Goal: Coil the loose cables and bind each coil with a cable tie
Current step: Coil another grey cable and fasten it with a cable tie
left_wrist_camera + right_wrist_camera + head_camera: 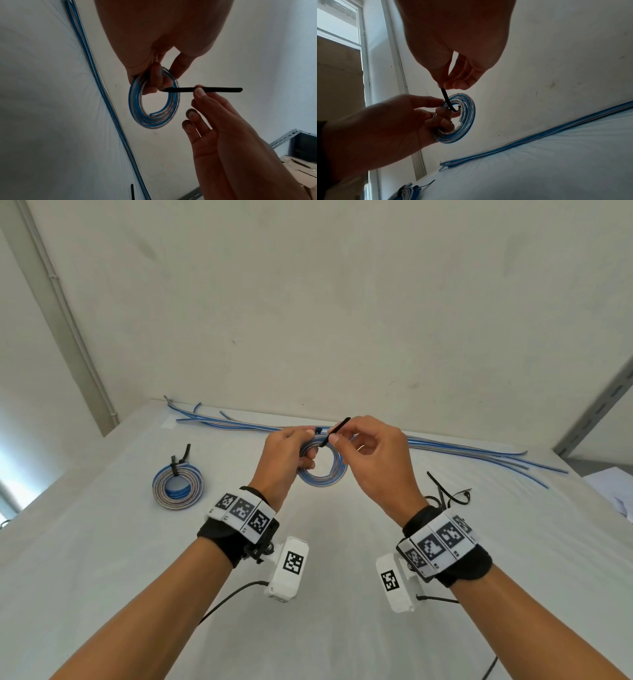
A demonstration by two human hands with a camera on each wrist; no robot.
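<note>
My left hand (291,451) grips a small coil of blue and grey cable (322,474) above the white table, fingers through its middle (154,81). My right hand (363,446) pinches a black cable tie (337,431) between thumb and forefinger; the tie (447,100) curves down into the coil (464,117) by the left fingers. Its free end (223,90) sticks out past the right fingertip. A finished coil (178,484) bound with a black tie lies flat at the left.
Several loose blue and grey cables (445,448) lie straight along the table's far edge by the wall. Spare black ties (448,496) lie at the right behind my right wrist. A metal shelf upright (596,409) stands at the far right, white paper (609,491) beside it.
</note>
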